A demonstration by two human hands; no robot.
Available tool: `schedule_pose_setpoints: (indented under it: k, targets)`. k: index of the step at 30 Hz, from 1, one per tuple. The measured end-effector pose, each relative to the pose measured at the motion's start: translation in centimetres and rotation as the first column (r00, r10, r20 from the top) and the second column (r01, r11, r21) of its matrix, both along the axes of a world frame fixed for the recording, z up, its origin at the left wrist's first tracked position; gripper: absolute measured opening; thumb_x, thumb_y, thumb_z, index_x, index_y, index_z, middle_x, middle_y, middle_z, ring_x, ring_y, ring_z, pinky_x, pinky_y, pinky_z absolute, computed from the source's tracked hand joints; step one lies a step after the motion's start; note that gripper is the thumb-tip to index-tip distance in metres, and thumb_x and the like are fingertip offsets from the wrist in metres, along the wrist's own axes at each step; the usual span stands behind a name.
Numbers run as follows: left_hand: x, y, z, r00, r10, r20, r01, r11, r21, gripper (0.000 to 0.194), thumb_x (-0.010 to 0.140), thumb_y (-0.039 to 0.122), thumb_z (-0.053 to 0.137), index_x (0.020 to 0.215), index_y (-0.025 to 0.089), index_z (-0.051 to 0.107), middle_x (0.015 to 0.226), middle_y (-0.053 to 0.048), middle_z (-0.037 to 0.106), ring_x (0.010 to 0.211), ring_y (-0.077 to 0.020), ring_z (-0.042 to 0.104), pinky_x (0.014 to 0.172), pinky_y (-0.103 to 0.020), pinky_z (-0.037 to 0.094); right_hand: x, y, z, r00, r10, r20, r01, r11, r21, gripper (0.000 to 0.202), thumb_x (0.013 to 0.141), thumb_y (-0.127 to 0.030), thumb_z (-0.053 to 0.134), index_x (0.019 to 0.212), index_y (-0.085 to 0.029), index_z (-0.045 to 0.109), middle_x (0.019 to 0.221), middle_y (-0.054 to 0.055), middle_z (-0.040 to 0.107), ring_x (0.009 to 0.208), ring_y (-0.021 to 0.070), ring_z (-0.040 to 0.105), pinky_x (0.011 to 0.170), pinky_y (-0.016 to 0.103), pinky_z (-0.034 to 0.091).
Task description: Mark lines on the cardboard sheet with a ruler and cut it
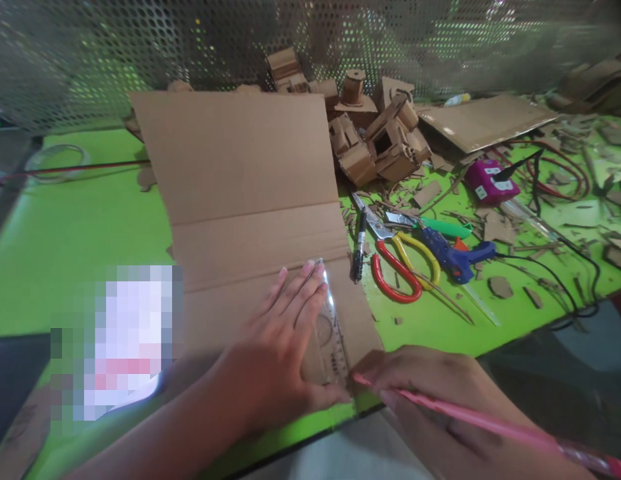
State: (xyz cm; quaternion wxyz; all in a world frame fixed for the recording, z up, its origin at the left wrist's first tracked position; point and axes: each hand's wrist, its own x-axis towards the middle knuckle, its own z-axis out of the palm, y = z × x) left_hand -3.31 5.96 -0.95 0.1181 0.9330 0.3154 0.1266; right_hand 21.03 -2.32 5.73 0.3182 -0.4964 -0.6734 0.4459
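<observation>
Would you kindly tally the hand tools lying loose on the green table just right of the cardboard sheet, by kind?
Black marker: 1
Scissors with red and yellow handles: 1
Blue glue gun: 1
Green-handled tool: 1
Total: 4
Not counted: the clear ruler under the left hand and the pink pencil in the right hand.

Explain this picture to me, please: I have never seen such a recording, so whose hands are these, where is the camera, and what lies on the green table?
The one picture comes from a camera worn on a person's head, looking down at their own bare hands. The left hand presses a clear ruler flat on a creased cardboard sheet. The right hand holds a pink pencil, its tip at the ruler's near end. On the green table to the right lie a black marker, red and yellow scissors, a blue glue gun, cardboard models and scraps. The blurred patch at left is masked.
</observation>
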Motion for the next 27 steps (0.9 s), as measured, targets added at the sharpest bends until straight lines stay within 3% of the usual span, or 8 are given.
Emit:
schedule_pose_setpoints:
  k: [9,14,20,27]
  targets:
    - [0.1,-0.1,-0.2,0.998,-0.004,0.059,0.003,1.0,0.007,0.119,0.077,0.083,0.069,0.155,-0.001,0.036,0.166,-0.031,0.036,0.157,-0.0444,0.031,0.13,-0.063,0.021,0.1,0.6,0.0,0.998,0.039,0.053,-0.032,0.991,-0.126,0.028,0.1,-0.014,0.056,0.112,-0.027,0.077,0.105,0.002,0.082,0.094,0.0166,0.078,0.084,0.025,0.063]
    - [0.2,-0.2,-0.1,0.998,-0.007,0.065,0.005,1.0,0.021,0.116,0.076,0.079,0.071,0.152,-0.004,0.041,0.165,-0.031,0.039,0.156,-0.044,0.033,0.13,-0.063,0.024,0.1,2.8,-0.5,0.985,0.054,0.164,-0.041,0.996,-0.082,0.025,0.103,-0.018,0.055,0.111,-0.024,0.078,0.107,0.002,0.081,0.098,0.016,0.075,0.089,0.026,0.059]
    - [-0.1,-0.3,0.0,0.997,-0.008,0.08,0.007,1.0,0.018,0.124,0.069,0.079,0.078,0.151,-0.005,0.041,0.164,-0.032,0.04,0.157,-0.0443,0.032,0.13,-0.063,0.025,0.0,6.2,-0.9,0.98,0.056,0.192,-0.054,0.998,-0.015,0.024,0.101,-0.016,0.057,0.108,-0.024,0.079,0.104,0.001,0.082,0.094,0.0157,0.075,0.085,0.026,0.058]
    - [-0.2,-0.1,-0.1,0.994,-0.017,0.106,0.014,0.999,0.03,0.124,0.072,0.078,0.077,0.154,-0.006,0.036,0.163,-0.032,0.042,0.157,-0.0432,0.032,0.131,-0.062,0.024,-0.1,9.7,-1.4,0.977,0.009,0.211,-0.009,1.0,0.0,0.02,0.101,-0.02,0.06,0.1,-0.025,0.079,0.097,-0.001,0.081,0.088,0.0154,0.074,0.075,0.025,0.057]
